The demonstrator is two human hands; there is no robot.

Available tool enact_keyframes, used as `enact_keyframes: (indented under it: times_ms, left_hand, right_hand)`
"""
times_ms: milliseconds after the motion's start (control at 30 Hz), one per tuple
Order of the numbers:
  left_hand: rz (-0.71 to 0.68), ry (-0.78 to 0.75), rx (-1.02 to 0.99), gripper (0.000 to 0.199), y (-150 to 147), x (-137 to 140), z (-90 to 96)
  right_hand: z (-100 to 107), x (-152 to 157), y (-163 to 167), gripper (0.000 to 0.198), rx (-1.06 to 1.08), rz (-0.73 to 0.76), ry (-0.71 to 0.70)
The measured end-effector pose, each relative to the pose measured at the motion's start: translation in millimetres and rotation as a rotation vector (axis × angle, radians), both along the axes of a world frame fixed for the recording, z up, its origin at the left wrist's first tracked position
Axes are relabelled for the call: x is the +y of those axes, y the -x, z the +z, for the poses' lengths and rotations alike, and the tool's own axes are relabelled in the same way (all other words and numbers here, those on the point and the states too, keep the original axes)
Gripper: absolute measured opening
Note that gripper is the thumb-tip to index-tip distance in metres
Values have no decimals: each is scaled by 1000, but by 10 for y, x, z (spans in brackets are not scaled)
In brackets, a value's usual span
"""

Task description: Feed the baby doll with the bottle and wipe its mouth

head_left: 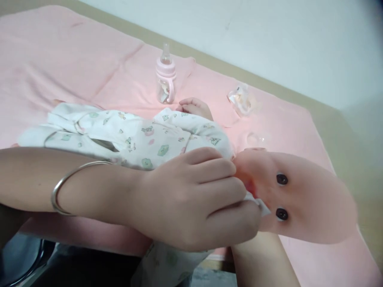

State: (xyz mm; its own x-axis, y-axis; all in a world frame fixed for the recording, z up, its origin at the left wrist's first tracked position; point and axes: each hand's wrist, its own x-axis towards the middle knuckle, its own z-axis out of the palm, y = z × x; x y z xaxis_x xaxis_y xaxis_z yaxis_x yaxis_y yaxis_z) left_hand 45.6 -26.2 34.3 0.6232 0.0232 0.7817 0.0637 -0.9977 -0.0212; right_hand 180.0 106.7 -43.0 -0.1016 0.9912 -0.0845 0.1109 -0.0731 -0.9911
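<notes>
A baby doll point(311, 191) lies on its back, head to the right, in a white suit point(163, 135) with green and pink prints. My left hand point(200, 199) is closed over the doll's chin and neck, its fingers curled. From under its fingertips sticks out a small piece of white cloth point(263, 207), beside the doll's mouth; whether it is tissue or fabric I cannot tell. At the lower right my right forearm point(263, 259) reaches up towards the doll's head. The right hand itself is hidden behind the doll and my left hand.
Beneath the doll spreads a pink sheet point(119, 71). A baby bottle point(166, 81) with pink collar and handles stands beyond it. Further right lie a crumpled clear plastic packet point(240, 97) and a transparent round item point(254, 139). A pale wall point(284, 48) borders the back.
</notes>
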Motion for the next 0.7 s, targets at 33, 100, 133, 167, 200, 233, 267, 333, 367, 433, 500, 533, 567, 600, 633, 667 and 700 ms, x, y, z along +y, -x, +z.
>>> enact_keyframes:
  times_ms: [33,100,133,167,200,233,267,333,367,433,500,533,567,600,633,667,700]
  left_hand:
    - [-2,4,-1,7,5,-8,-17]
    - [-2,10,-1,6,15,-17,-46]
    - [-7,6,-2,6,22,-19,-55]
    - [-13,3,-1,5,29,-20,-61]
    - [-21,0,4,4,38,-19,-65]
    - [-28,2,12,4,47,-18,-67]
    - [-40,4,23,4,54,-18,-68]
    - [-48,20,50,6,64,-21,-69]
    - [-41,27,61,7,64,-24,-72]
    - [-31,41,59,6,59,-34,-84]
    - [-20,46,27,4,51,-46,-107]
    - [-19,46,12,4,48,-51,-121]
    - [-13,48,5,5,46,-54,-136]
    - [-3,49,5,6,46,-56,-151]
    - [8,46,16,6,46,-57,-164]
    - [13,41,25,6,46,-57,-176]
    - [17,34,25,6,47,-55,-187]
  right_hand:
    - [1,13,19,33,-1,6,0]
    - [-67,35,32,32,16,9,30]
    - [-116,48,30,32,29,3,50]
    - [-163,62,27,32,46,-10,64]
    - [-199,73,25,32,64,-24,68]
    - [-221,81,25,33,80,-37,74]
    - [-229,83,27,33,98,-48,83]
    - [-209,73,41,33,115,-60,100]
    - [-190,64,51,32,113,-64,114]
    - [-156,42,71,31,111,-82,134]
    - [-144,15,86,31,110,-92,145]
    - [-146,-3,89,33,110,-90,145]
    - [-150,-24,88,35,108,-82,139]
    - [-154,-51,85,37,100,-74,128]
    - [-153,-80,80,38,79,-73,109]
    - [-145,-109,75,40,51,-74,86]
    - [-127,-135,73,40,17,-76,65]
